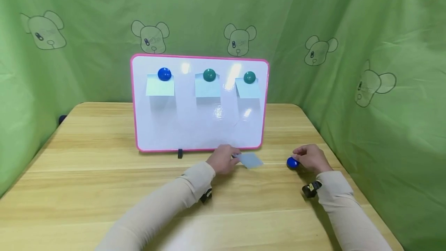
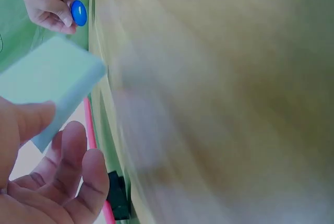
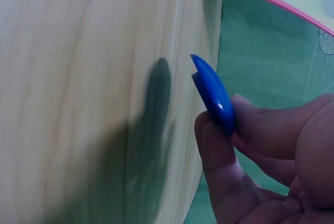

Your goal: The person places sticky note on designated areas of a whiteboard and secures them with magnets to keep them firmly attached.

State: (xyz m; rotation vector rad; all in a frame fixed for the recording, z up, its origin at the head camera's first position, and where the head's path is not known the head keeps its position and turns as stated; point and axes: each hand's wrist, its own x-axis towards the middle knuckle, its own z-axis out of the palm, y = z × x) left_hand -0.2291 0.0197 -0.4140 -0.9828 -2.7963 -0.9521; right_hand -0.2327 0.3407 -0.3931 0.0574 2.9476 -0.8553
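My left hand (image 1: 223,159) is just in front of the whiteboard's lower edge. Its thumb and fingers pinch a pale blue paper note (image 1: 250,160), which the left wrist view shows close up as a flat sheet (image 2: 52,72). To the right, above the table, my right hand (image 1: 311,158) pinches a round blue magnet (image 1: 292,162) by its rim. In the right wrist view the magnet (image 3: 214,96) is seen edge-on between thumb and fingertips. On the whiteboard (image 1: 198,127), a blue magnet (image 1: 164,74) and two green magnets (image 1: 209,75) each hold up a pale blue note (image 1: 160,87).
The pink-framed whiteboard stands upright on the wooden table (image 1: 87,189). A small black foot (image 1: 180,153) shows under its lower edge. Green cloth (image 1: 195,14) with printed mouse heads hangs behind and at both sides. A dark round thing (image 1: 62,119) peeks out past the left table edge.
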